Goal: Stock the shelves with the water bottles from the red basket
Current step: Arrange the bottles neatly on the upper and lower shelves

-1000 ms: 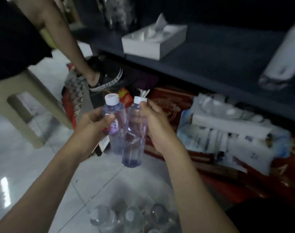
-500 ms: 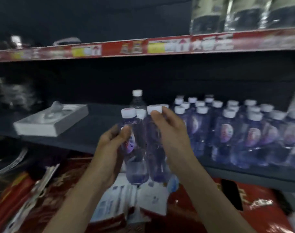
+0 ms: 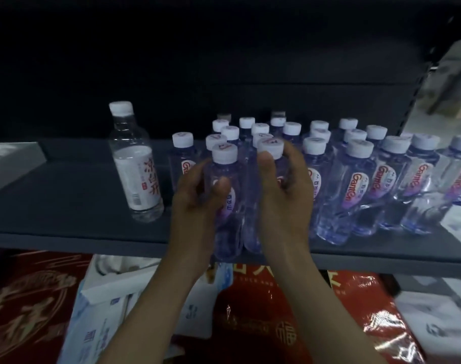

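My left hand (image 3: 197, 198) grips a small clear water bottle (image 3: 228, 222) with a white cap and purple label. Right beside it, my right hand (image 3: 281, 190) grips a second bottle of the same kind (image 3: 270, 148). The two bottles touch side by side, upright, over the front edge of the dark shelf (image 3: 66, 206). Just behind and to the right stand several rows of matching stocked bottles (image 3: 360, 179). The red basket is out of view.
A taller clear bottle with a white label (image 3: 134, 164) stands alone on the shelf to the left of my hands. A white box corner (image 3: 11, 164) lies at the shelf's far left. Below the shelf lie red packages (image 3: 263, 324) and white tissue packs (image 3: 106, 306).
My view and both hands rose from the floor to the shelf. The two bottles moved forward to the shelf's front edge, next to the stocked rows.
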The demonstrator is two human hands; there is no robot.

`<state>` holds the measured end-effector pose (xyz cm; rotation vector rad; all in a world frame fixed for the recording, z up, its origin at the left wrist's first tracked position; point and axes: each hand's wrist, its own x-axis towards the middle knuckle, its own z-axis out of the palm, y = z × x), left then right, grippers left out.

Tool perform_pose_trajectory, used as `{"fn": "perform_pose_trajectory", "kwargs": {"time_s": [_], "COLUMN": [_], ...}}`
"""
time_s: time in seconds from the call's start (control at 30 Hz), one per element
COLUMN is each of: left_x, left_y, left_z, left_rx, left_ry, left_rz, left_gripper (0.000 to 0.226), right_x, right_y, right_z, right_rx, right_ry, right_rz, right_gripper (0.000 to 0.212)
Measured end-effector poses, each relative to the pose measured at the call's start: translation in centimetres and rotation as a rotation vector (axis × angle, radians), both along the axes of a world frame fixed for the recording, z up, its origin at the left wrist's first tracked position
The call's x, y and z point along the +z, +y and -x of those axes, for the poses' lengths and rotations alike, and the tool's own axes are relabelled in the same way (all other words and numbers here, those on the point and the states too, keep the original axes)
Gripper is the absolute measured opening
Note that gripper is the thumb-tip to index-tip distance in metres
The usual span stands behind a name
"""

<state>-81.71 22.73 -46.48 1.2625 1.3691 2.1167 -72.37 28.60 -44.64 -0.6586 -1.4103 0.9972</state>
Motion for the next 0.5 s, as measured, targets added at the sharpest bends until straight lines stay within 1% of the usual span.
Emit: {"fn": "perform_pose_trajectory", "kwargs": {"time_s": [0.1,0.17,0.27,0.33,0.43,0.5], "left_x": [-1.1,-1.5,-1.9,-2.0,-2.8,-4.0], "left_y": [0.4,0.6,1.0,1.2,0.9,0.5], "left_z": [0.0,-0.6,-1.2,-1.1,-1.1,-1.1], "left_rx": [0.037,0.100,0.220,0.248,0.184,0.122], "left_ry": [0.042,0.015,0.015,0.053,0.143,0.216], "left_rz": [-0.028,-0.076,-0.096,-0.103,-0.120,-0.056], "left_gripper": [0.054,0.055,0.045,0.037,0.041,0.051], "right_x": [-0.9,-1.5,-2.1,-2.4,-2.8,-3.1], "right_y": [0.2,0.5,0.8,0.7,0.1,-0.4], "right_z": [0.6,0.9,1.1,1.1,0.7,-0.2], "right_rx": [-0.004,-0.010,-0.035,-0.050,0.019,0.120], "right_ry": [-0.008,-0.022,-0.060,-0.083,-0.159,-0.215], "right_rz": [-0.047,-0.049,-0.058,-0.077,-0.112,-0.095], "right_gripper": [0.040,0.040,0.042,0.044,0.053,0.065]}}
